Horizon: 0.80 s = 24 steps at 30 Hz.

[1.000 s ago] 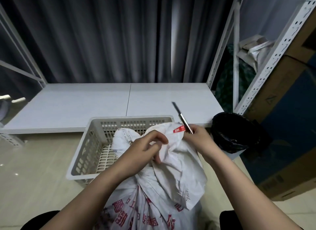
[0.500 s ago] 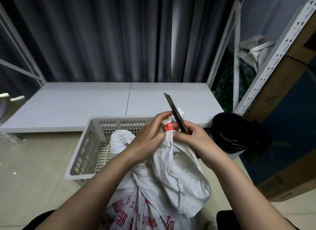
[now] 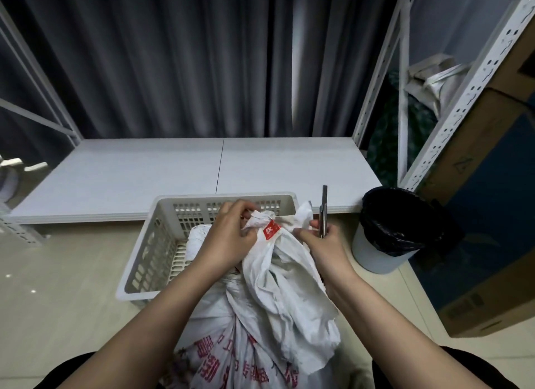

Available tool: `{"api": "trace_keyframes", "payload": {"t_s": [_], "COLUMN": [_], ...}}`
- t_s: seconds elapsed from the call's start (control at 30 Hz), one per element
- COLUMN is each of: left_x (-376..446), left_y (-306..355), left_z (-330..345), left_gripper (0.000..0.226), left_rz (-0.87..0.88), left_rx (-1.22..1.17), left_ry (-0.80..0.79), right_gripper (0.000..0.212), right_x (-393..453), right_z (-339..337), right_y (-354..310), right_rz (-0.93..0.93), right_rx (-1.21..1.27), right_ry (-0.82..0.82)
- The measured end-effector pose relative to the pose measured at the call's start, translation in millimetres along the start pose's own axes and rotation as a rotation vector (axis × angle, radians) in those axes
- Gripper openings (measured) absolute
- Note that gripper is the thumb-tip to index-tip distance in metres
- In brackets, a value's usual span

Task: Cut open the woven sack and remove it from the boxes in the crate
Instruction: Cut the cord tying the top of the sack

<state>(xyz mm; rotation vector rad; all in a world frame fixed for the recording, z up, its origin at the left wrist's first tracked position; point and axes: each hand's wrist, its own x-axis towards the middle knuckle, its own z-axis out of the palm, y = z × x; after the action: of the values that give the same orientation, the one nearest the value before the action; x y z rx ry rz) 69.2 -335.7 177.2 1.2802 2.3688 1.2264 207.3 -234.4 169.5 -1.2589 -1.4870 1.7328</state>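
Woven sack [image 3: 278, 275] top, over the crate [image 3: 150, 244], is pinched by left hand [image 3: 231, 238] and right hand [image 3: 324, 244], which also grips a utility knife [image 3: 323, 209].

Single head-worn wide-angle view, facing forward and down, close above the crate [image 3: 162, 215], curtain [image 3: 173, 58] beyond

Beige floor [image 3: 58, 302] carried the crate [image 3: 144, 261] at center, bin [image 3: 376, 258] at 3 o'clock, low white shelf [image 3: 144, 177] at 12.
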Motion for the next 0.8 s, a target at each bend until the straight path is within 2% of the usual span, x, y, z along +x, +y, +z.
{"api": "trace_keyframes", "payload": {"t_s": [0.07,0.13,0.17,0.23,0.3,0.4,0.47,0.53,0.57,0.6,0.67,0.7,0.8], "left_x": [1,-2,-5,-14,-24,-30,-29,-30,-31,-32,-34,-35,-37], "left_y": [-3,1,4,11,17,23,24,26,26,27,31,34,36], "left_z": [3,5,7,16,27,35,33,30,30,30,31,30,32], "left_gripper": [0.032,0.033,0.041,0.067,0.083,0.093,0.103,0.110,0.106,0.090,0.032,0.013,0.022], "left_rz": [-0.040,-0.132,-0.198,-0.297,-0.321,-0.295,-0.388,-0.561,-0.613,-0.628,-0.606,-0.591,-0.569], "left_rx": [-0.016,-0.164,-0.223,-0.123,0.000,-0.131,-0.286,-0.402,-0.465,-0.542,-0.701,-0.739,-0.874], "left_ry": [0.045,0.052,0.031,-0.029,-0.071,-0.028,0.046,0.105,0.117,0.120,0.046,-0.018,-0.122], "right_gripper": [0.042,0.038,0.038,0.041,0.040,0.028,0.019,0.017,0.020,0.022,0.022,0.021,0.008], "right_x": [-4,-12,-15,-17,-17,-16,-16,-16,-17,-17,-17,-17,-16], "right_z": [1,3,4,6,10,13,13,15,16,17,21,23,30], "right_y": [0,-3,-4,-4,-4,-2,-2,-1,-1,-1,1,2,5], "right_rz": [0.135,0.247,0.272,0.285,0.283,0.256,0.241,0.238,0.236,0.229,0.212,0.206,0.171], "right_rx": [-0.016,0.089,0.157,0.294,0.393,0.419,0.432,0.450,0.451,0.455,0.483,0.488,0.412], "right_ry": [-0.133,-0.268,-0.299,-0.342,-0.367,-0.322,-0.322,-0.335,-0.342,-0.343,-0.317,-0.299,-0.240]}}
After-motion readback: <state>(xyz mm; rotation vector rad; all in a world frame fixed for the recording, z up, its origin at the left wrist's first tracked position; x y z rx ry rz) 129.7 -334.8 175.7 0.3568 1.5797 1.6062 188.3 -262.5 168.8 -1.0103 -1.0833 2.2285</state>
